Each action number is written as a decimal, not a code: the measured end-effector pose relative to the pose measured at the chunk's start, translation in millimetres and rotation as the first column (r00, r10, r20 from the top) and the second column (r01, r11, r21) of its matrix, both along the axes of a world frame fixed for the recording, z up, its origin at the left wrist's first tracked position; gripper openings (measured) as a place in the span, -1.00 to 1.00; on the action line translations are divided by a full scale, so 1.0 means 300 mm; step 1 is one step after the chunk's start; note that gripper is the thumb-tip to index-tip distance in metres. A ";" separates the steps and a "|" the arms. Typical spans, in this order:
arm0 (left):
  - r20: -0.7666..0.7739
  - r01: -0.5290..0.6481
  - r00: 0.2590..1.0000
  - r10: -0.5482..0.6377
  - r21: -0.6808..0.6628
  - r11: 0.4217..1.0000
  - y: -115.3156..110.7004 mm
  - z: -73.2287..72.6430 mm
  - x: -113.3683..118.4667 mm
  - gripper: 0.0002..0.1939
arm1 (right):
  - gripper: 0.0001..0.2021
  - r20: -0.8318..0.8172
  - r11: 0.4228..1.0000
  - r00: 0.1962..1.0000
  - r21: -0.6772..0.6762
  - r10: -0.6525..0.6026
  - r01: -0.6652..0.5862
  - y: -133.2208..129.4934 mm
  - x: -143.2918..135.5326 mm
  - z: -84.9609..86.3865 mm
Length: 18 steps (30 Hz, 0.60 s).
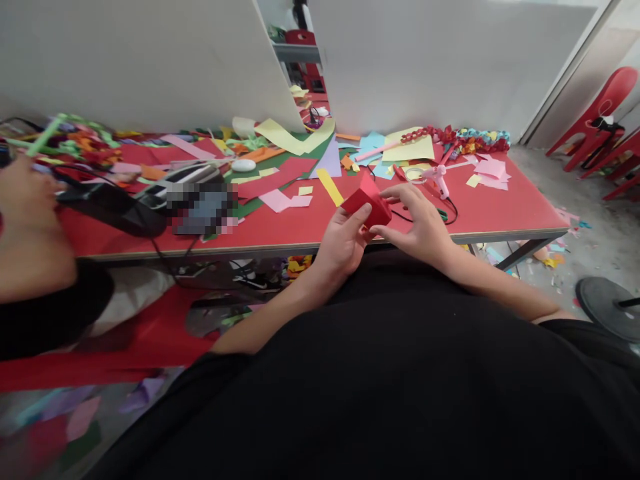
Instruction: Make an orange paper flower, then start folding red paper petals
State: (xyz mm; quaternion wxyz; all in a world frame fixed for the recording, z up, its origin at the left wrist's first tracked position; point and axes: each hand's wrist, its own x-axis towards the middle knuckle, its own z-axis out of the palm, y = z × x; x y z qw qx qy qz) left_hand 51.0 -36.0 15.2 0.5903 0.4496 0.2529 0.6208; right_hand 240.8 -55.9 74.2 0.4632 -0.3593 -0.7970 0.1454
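Observation:
A folded piece of red paper [367, 200] is held up over the front edge of the red table [520, 207]. My left hand [344, 241] grips it from the left, thumb on its face. On its right side my right hand [417, 223] has thumb and fingers apart, the fingertips at the paper's edge; whether they press on it is hard to tell. Just behind my right hand lies a pink glue gun [438, 180] with a black cord. A yellow paper strip [329, 187] lies behind my left hand.
Paper scraps in many colours cover the table's back, with a paper garland [470, 139] at the right rear. A white mouse [243, 165] and a black device [113, 207] lie left. Another person's arm [35, 227] reaches in at far left. Red chairs [595, 120] stand right.

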 end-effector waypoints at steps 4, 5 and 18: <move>0.061 0.014 0.998 -0.016 0.031 0.999 -0.012 -0.020 0.017 -0.58 | -0.69 -0.213 0.992 0.976 -0.103 0.049 -0.072 0.016 -0.033 -0.057; 0.062 0.015 0.998 -0.017 0.035 0.999 -0.012 -0.027 0.019 -0.57 | -0.71 -0.238 0.990 0.970 -0.118 0.048 -0.078 0.020 -0.035 -0.065; -0.007 -0.095 0.995 0.095 0.065 0.993 0.002 -0.055 0.025 -0.40 | -0.51 -0.563 0.827 0.820 -0.411 0.102 -0.385 0.056 -0.044 -0.155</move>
